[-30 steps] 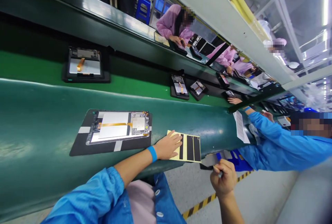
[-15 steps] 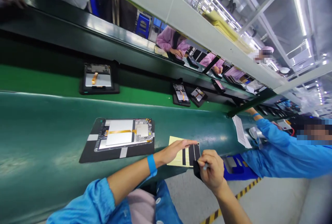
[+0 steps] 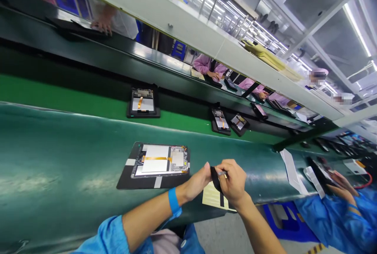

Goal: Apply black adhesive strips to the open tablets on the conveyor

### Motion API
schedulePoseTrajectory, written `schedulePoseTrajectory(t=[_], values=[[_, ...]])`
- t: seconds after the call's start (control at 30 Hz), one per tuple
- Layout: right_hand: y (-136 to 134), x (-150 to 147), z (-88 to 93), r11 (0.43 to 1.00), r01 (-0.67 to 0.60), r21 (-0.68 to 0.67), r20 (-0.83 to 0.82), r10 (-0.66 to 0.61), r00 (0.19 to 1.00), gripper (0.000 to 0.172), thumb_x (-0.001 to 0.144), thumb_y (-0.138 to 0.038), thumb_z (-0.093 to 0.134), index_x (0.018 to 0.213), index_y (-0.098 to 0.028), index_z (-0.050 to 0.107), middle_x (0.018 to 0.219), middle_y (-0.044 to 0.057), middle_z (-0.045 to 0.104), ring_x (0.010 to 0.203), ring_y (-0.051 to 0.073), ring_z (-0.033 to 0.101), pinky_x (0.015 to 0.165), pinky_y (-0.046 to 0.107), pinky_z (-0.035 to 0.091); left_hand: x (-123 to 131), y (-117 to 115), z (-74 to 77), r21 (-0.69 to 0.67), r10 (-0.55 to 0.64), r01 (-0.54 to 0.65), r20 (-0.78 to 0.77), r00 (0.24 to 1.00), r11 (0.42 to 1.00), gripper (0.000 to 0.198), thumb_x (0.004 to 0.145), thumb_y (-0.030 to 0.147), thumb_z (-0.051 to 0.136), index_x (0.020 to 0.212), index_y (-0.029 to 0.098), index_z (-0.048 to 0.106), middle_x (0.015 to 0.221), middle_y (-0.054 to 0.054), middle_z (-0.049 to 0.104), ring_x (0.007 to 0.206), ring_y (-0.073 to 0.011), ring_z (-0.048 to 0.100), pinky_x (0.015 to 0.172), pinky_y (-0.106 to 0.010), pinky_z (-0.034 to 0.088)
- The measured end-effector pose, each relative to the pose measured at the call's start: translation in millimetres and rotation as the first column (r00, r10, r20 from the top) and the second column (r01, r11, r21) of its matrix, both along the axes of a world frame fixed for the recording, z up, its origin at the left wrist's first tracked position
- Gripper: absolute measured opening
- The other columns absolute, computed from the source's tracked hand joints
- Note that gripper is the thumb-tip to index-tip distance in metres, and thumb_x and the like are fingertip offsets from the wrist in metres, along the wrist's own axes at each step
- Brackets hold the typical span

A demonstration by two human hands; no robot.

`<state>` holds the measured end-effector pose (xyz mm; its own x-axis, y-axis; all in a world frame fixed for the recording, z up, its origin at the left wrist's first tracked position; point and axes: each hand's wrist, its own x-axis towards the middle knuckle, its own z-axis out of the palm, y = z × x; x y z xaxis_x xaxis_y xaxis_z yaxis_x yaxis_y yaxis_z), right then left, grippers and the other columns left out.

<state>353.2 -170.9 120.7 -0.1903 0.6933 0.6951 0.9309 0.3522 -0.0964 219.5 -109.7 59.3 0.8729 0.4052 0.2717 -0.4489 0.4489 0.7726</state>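
Note:
My right hand (image 3: 232,181) is closed around a thin grey tool (image 3: 222,172), mostly hidden by the fingers. A curved black adhesive strip (image 3: 216,179) hangs between my two hands, at the right fingertips. My left hand (image 3: 198,181), with a blue band at the wrist, is pinched at the strip's upper end. Beneath them lies a yellow backing sheet (image 3: 212,197) that carries more black strips, partly covered by my right hand. To the left, an opened tablet (image 3: 161,160) with its battery and circuit board showing rests on a black pad (image 3: 137,182).
Behind the green bench (image 3: 73,159) runs a green belt (image 3: 179,122) with several opened devices on black pads, one being a tablet (image 3: 143,103). White paper (image 3: 292,173) lies at the right, beside a co-worker's hands (image 3: 341,185). A blue stool (image 3: 287,222) stands below.
My hands have come together, lifting the black strip above the yellow sheet; the left has left the sheet and taken the strip's end. The view has turned left.

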Motion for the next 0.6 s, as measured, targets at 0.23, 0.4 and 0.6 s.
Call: schedulePoseTrajectory(t=[0.23,0.4,0.6], values=[[14,-8,5.3,1.000,-0.011,0.011,0.120,0.010,0.993,0.009,0.097,-0.016,0.059,0.090,-0.020,0.062,0.078,0.003,0.069,0.069,0.015,0.065,0.064,0.027,0.045,-6,4,-8.8,-0.084,0.102,-0.106,-0.046,0.994,0.991,0.069,0.091,0.075,0.051,0.116,0.014,0.072,0.122,-0.012,0.070,0.120,-0.0302,0.057,0.113,-0.046,0.036],[16,-10,4.3,1.000,0.026,-0.014,0.077,-0.025,0.997,0.007,0.096,-0.016,0.061,0.091,-0.019,0.063,0.079,0.004,0.069,0.068,0.016,0.064,0.063,0.028,0.046,-12,6,-7.1,-0.142,0.101,-0.102,-0.018,0.995,0.985,0.064,0.090,0.071,0.056,0.116,0.015,0.073,0.113,-0.013,0.072,0.115,-0.0306,0.061,0.106,-0.044,0.042],[19,-13,1.4,0.998,0.057,-0.001,0.098,-0.056,0.994,0.006,0.096,-0.015,0.061,0.093,-0.020,0.064,0.080,0.005,0.069,0.070,0.016,0.063,0.064,0.028,0.046,-15,6,-4.8,-0.154,0.172,-0.175,-0.035,0.985,0.972,0.052,0.089,0.063,0.065,0.111,0.016,0.077,0.104,-0.009,0.074,0.105,-0.0260,0.062,0.101,-0.037,0.044]])
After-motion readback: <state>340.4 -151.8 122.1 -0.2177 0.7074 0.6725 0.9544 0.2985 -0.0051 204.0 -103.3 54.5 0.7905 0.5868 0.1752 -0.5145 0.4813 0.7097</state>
